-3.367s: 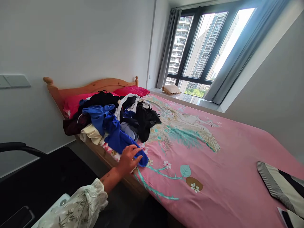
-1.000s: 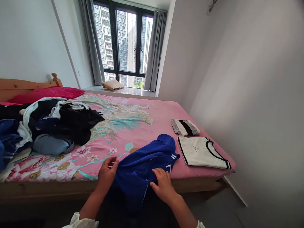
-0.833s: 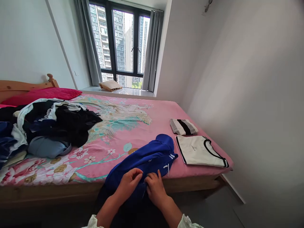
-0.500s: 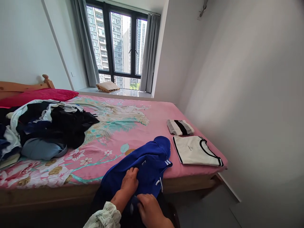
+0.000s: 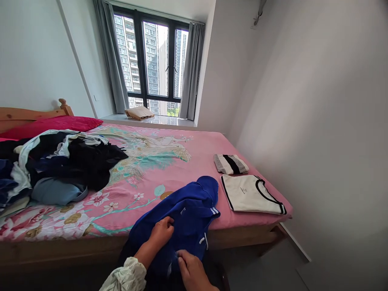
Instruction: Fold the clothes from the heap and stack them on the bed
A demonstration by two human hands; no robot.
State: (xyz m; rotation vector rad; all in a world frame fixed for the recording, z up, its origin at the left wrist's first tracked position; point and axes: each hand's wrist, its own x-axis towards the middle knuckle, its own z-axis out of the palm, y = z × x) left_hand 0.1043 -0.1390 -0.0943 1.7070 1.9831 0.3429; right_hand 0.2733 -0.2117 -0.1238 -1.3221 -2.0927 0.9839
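A royal blue garment [image 5: 189,210] with white stripes and a white drawstring lies across the bed's near edge and hangs down toward my lap. My left hand [image 5: 162,233] rests on its left side, fingers curled and gripping the cloth. Lower down, my right hand [image 5: 193,271] pinches the same fabric between thumb and fingers. A small pale patch shows beside the right fingertips, too blurred to identify. To the garment's right lies a folded cream top [image 5: 251,193] with black trim. Behind that top sits a folded black, white and grey striped cloth [image 5: 230,164].
The bed [image 5: 145,167] has a pink floral sheet and a wooden frame. A heap of dark and white clothes [image 5: 81,161] covers its left side, near a red pillow [image 5: 57,122]. A beige folded item [image 5: 139,112] sits on the windowsill. A wall stands at right.
My left hand has shifted slightly left and down over the blue garment. My right hand has dropped a little, still pinching cloth. The view has tilted slightly.
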